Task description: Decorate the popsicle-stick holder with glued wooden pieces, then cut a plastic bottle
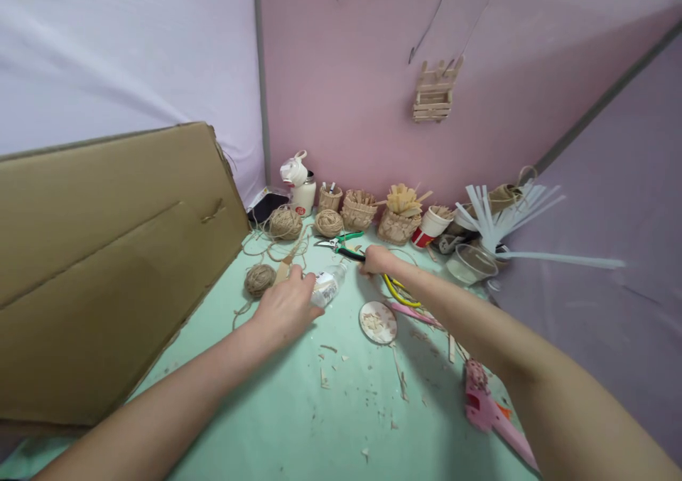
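A clear plastic bottle (330,283) with a white label lies tilted at mid-table. My left hand (282,309) is at its lower end, thumb on the near side and fingers on the far side. Beside those fingers is a flat tan strip (282,271), with a ball of twine (260,280) to its left. Farther right, my right hand (377,261) is closed at the end of the black handle of the pruning shears (349,253); its fingertips are mostly hidden. The shears' other handle is green, and their blades point left.
A large cardboard sheet (122,268) leans at left. Twine balls (285,223), a flask (302,195), baskets of sticks (399,218) and a cup of white glue sticks (473,263) line the back. Nearer are a round lid (378,322) with scraps and a pink glue gun (482,403).
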### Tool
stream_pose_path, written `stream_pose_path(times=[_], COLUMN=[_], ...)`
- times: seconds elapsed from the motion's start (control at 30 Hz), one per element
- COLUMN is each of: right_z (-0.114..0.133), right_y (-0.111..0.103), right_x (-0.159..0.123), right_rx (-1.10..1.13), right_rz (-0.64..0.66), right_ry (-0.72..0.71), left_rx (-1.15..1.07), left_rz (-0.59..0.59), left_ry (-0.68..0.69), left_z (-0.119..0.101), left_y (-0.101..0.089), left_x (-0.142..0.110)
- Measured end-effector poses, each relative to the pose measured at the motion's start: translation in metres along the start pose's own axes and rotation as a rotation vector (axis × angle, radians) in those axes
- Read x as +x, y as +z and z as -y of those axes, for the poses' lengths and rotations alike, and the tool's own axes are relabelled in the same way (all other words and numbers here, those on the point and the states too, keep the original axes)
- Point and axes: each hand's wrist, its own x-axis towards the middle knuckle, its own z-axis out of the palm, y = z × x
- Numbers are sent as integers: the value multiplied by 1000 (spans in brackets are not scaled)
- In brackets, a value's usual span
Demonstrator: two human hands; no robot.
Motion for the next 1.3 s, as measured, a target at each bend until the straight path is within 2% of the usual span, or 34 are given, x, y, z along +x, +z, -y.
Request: stream_pose_path(times=[0.13,0.2,0.27,0.43,0.5,0.57,0.67,0.8,0.87,0.93,1.0,1.07,1.13,1.2,1.3], right_z=[-2,-7,-13,-29,-31,-31,-25,-22,-26,-31,-34,-33,-29,-24,-20], right_y=[-11,-17,-24,-36,-39,-40,-40,-35,-33,-33,-38,-48,-60,-69,-73], right_x=[-9,-14,-20,-54,-73,-92,-114,-119,-111,-98,-84,-73,-68,-66,-65], right_rx=[205,339,460,654,752,859,961,936,855,748,686,717,814,920,1021], right_rz=[158,246,327,463,412,276,111,73,36,-66,-225,-385,-447,-371,-164], right_ry=[54,69,83,81,14,-84,-200,-270,-271,-261,-249,-261,-331,-450,-576], left_rx=[-291,-515,-783,-1590,-1847,-1989,-2049,-1996,-1920,-1834,-1741,-1674,-1645,-1610,-1521], left_rz=[-134,-139,-49,370,467,464,363,266,122,-100,-185,-137,11,180,399], left_ry=[11,11,-23,-192,-273,-325,-299,-195,-167,-139,-85,-8,91,191,288], left_z=[7,5,0,-17,-26,-37,-57,-76,-76,-71,-63,-57,-54,-54,-58], left_y=[-8,-10,-11,-7,-5,-2,-1,-5,-9,-13,-16,-16,-14,-11,-6], left_x=[5,8,9,11,15,24,41,68,84,100,111,117,118,117,117])
